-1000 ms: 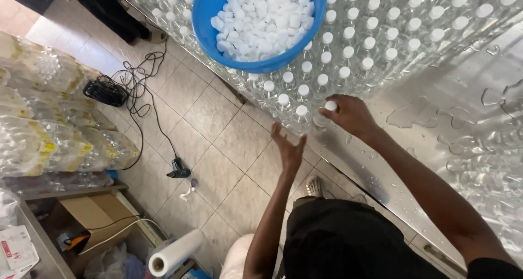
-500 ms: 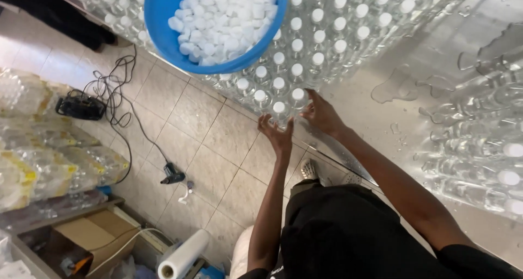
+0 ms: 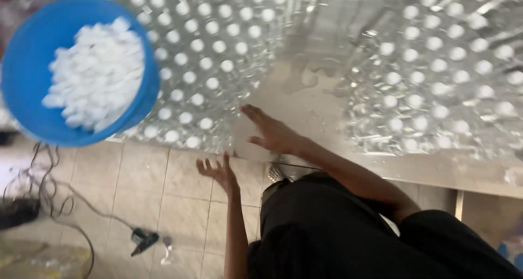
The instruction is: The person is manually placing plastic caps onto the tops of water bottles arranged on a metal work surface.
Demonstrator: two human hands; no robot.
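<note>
Over the worktop's near edge, the right hand (image 3: 272,132) is hovering spread and empty beside clear plastic bottles with white caps (image 3: 207,66); the left hand (image 3: 218,170) is hanging open, empty. A careless sweep risks toppling bottles or nudging the blue round bowl of white caps (image 3: 32,83).

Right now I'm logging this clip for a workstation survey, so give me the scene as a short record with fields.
Left hand: left hand open, palm up, empty, held over the tiled floor just off the table edge
Right hand: right hand open, fingers spread, flat over the wet steel table, holding nothing
Nearby: capped clear bottles in rows on both sides of the bare patch
Container: blue bowl full of white caps
Floor: black cables
</note>
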